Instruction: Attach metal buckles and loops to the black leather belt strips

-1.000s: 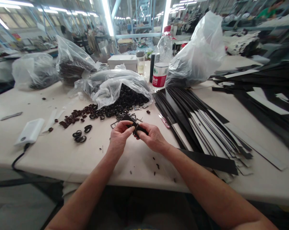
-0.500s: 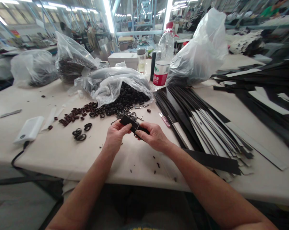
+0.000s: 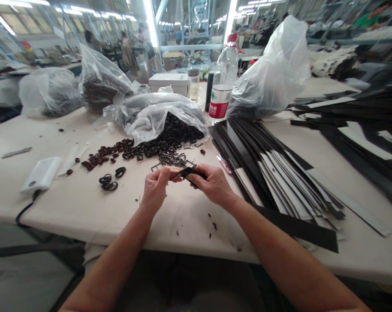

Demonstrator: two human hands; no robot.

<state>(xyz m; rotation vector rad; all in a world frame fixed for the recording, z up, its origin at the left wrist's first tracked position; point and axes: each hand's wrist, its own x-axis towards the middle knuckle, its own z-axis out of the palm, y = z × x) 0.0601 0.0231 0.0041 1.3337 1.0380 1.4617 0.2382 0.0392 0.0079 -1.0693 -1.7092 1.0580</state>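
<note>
Both hands meet over the table's middle on a black strap (image 3: 187,171). My left hand (image 3: 157,184) pinches one end between thumb and fingers. Closed around the strap just to the right is my right hand (image 3: 213,183). A thin metal buckle (image 3: 191,164) shows at the strap between the hands; how it is attached I cannot tell. Past the right forearm, a long black strap end (image 3: 308,229) lies toward the table's front edge, likely the same piece. Just beyond the hands sits a small pile of metal buckles (image 3: 173,158).
Black loops (image 3: 179,132) spill from a plastic bag (image 3: 157,115), beside brown loops (image 3: 101,156). Stacked straps (image 3: 274,173) lie on the right, near a pink-handled cutter (image 3: 224,165). A bottle (image 3: 220,97) stands behind. On the left are a white power bank (image 3: 41,174) and cable.
The held strap has turned and bent between the hands, showing its edge rather than its flat face. Its long end at the right has slid toward the front right.
</note>
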